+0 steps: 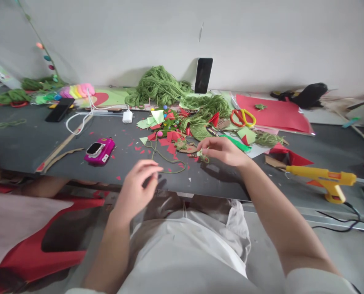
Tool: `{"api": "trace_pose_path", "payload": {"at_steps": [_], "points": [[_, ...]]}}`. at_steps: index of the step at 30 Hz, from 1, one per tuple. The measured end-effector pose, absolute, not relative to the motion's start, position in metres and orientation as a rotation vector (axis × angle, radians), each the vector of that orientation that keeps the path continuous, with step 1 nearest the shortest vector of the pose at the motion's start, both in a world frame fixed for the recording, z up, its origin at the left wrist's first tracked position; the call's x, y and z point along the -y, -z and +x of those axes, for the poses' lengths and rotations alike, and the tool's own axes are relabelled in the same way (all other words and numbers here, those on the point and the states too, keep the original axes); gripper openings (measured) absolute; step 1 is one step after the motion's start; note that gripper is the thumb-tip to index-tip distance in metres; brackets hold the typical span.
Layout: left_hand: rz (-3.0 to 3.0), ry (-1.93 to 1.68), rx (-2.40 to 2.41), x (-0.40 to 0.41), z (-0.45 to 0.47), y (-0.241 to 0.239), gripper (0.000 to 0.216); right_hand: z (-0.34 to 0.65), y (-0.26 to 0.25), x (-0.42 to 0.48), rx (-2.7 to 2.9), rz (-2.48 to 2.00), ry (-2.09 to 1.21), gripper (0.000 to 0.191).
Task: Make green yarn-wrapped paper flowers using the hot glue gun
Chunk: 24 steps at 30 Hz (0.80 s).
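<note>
My left hand (140, 185) hovers over the table's front edge, thumb and fingertips brought together. A thin strand of green yarn (179, 169) curves across the table up to these fingertips. Between thumb and fingers, my right hand (223, 150) pinches a small piece wound with green yarn (204, 158); its exact form is too small to tell. Around both hands lie red paper scraps (171, 148) and a piece of brown cardboard (189, 147). Behind them is a heap of loose green yarn (159, 85).
A yellow glue gun (325, 177) lies at right, its cord over the edge. Scissors (243, 118) rest by red sheets (270, 112). One phone (204, 75) leans on the wall. At left are a magenta device (99, 151), a charger (127, 116) and a seated person's arm (45, 186).
</note>
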State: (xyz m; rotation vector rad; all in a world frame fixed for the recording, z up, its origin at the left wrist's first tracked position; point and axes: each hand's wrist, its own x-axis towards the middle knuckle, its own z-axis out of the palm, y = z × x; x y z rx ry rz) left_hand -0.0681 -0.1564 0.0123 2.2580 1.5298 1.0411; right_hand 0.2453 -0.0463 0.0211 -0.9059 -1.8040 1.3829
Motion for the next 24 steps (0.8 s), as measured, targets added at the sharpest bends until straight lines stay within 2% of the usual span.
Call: {"api": "trace_pose_path", "payload": {"at_steps": [2, 5, 8, 12, 16, 20, 24], "points": [[2.168, -1.051, -1.720, 0.148, -0.089, -0.013, 0.017, 0.251, -0.022, 0.043, 1.734, -0.964, -1.265, 0.025], [2.277, -0.814, -1.666, 0.130, -0.110, -0.014, 0.025, 0.255, -0.023, 0.041, 1.665, -0.979, -1.163, 0.027], [2.384, -0.643, -1.509, 0.105, -0.118, -0.016, 0.028, 0.255, -0.022, 0.040, 1.670, -0.994, -1.160, 0.028], [2.303, -0.636, -1.704, 0.063, -0.125, -0.018, 0.031, 0.254, -0.019, 0.040, 1.698, -1.016, -1.171, 0.027], [2.377, -0.439, -1.524, 0.031, -0.124, -0.017, 0.032, 0.254, -0.020, 0.040, 1.702, -1.033, -1.170, 0.027], [2.454, -0.299, -1.439, 0.017, -0.118, -0.012, 0.026, 0.254, -0.021, 0.040, 1.704, -1.042, -1.169, 0.030], [2.464, -0.338, -1.449, 0.014, -0.116, -0.007, 0.019, 0.254, -0.020, 0.039, 1.727, -1.049, -1.155, 0.034]]}}
